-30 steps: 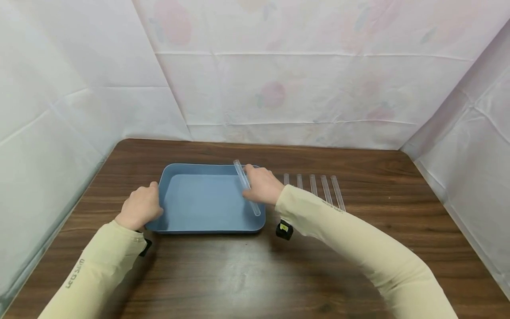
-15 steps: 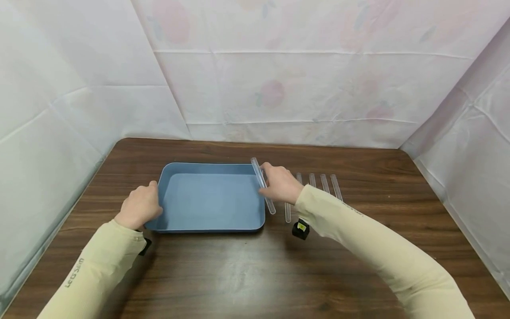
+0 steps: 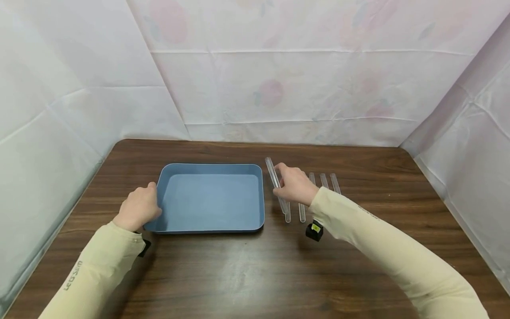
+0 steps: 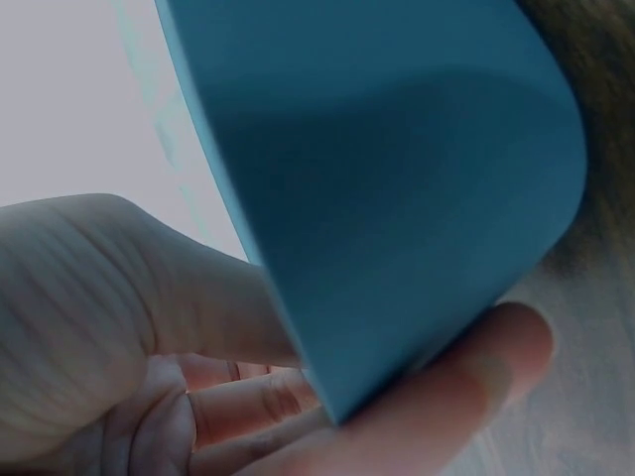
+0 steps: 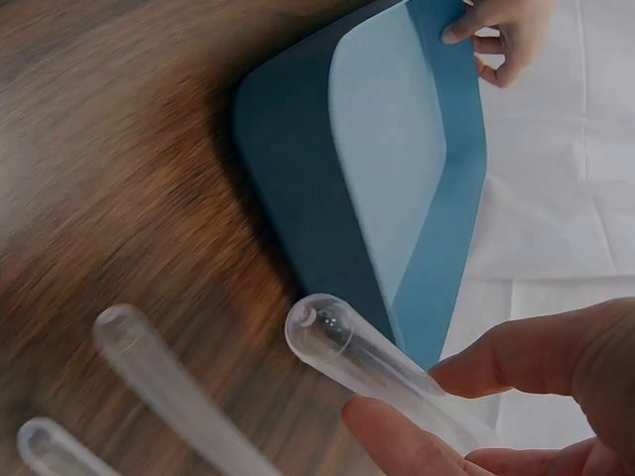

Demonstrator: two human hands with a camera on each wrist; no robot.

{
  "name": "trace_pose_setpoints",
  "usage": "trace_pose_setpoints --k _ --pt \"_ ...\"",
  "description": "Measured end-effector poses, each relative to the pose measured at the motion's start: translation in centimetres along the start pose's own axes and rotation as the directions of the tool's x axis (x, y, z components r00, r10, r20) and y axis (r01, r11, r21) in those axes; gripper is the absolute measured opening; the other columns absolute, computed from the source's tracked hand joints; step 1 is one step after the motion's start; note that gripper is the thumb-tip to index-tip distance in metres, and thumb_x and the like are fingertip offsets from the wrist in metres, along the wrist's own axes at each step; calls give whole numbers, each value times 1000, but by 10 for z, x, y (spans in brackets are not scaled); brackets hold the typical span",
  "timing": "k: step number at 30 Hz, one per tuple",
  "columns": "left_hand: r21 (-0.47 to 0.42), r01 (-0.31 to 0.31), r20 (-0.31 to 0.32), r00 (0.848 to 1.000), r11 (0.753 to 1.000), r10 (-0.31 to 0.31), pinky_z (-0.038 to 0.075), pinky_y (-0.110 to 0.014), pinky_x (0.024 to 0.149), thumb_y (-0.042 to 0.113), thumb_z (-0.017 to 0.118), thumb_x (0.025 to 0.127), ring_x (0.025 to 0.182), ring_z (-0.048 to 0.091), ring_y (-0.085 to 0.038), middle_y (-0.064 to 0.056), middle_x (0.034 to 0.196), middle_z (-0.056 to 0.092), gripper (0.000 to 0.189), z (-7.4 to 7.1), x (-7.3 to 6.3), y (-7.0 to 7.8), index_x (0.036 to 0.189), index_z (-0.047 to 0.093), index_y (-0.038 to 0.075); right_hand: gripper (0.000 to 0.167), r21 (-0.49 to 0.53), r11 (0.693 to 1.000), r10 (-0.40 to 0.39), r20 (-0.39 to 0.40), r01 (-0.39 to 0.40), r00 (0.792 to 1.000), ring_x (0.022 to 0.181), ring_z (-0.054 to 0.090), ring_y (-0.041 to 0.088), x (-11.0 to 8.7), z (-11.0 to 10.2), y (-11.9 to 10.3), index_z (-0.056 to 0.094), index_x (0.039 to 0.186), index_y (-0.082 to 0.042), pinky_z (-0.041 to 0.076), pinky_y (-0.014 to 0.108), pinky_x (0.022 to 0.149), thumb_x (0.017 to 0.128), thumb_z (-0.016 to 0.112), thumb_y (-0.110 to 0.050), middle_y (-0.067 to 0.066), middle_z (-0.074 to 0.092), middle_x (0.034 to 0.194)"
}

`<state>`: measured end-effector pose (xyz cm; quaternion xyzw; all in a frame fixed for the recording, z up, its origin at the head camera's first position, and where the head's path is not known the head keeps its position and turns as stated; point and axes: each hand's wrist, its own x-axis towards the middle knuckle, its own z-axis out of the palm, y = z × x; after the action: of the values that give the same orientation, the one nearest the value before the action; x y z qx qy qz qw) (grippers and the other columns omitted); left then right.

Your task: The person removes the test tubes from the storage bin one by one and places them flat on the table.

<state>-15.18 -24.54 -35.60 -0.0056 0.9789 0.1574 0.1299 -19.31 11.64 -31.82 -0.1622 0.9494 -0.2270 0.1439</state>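
A blue rectangular tray (image 3: pixel 211 229) lies on the table. My left hand (image 3: pixel 139 206) grips its left rim; in the left wrist view the fingers (image 4: pixel 446 407) curl at the tray wall (image 4: pixel 397 198). To the right of the tray, my right hand (image 3: pixel 295 184) pinches a clear test tube (image 3: pixel 272 170) between thumb and fingers, tilted above the table. The right wrist view shows the tube's rounded end (image 5: pixel 327 327) beyond the fingertips. Under and beside this hand lies a row of several more clear test tubes (image 3: pixel 302 215), partly hidden by the hand and sleeve.
The dark wood-grain table (image 3: pixel 239 274) carries everything. Pale cloth (image 3: pixel 303 88) hangs behind it and at both sides. The tray's right wall (image 3: pixel 263 199) stands just left of the held tube.
My right hand has moved right with the test tube, from over the tray to over the table beside the row of tubes. My left hand stays on the tray rim.
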Motion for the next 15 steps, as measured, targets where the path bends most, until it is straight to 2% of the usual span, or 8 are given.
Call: trace_pose_setpoints --k 4,11,15 --pt "5 -1 -6 1000 1000 1 44 -39 49 1 54 80 64 57 -36 -35 86 56 47 -1 -1 -2 117 37 -22 63 4 1000 14 -14 -14 1000 56 52 15 -4 -1 10 36 141 2 43 29 60 87 65 -12 6 60 77" --pt "12 0 -10 1000 1000 0 44 -40 48 1 53 80 64 57 -37 -36 86 56 48 -2 -3 -4 119 36 -23 63 23 999 46 -28 -46 999 55 57 14 -7 -3 20 36 141 3 46 27 56 87 66 -11 8 61 78" --pt "14 -1 -8 1000 1000 1 44 -40 48 1 52 80 63 57 -37 -36 85 56 47 -2 -4 -5 118 37 -23 62 9 999 46 -36 -46 998 56 54 14 -10 -6 26 37 140 4 44 28 58 87 66 -11 8 60 77"
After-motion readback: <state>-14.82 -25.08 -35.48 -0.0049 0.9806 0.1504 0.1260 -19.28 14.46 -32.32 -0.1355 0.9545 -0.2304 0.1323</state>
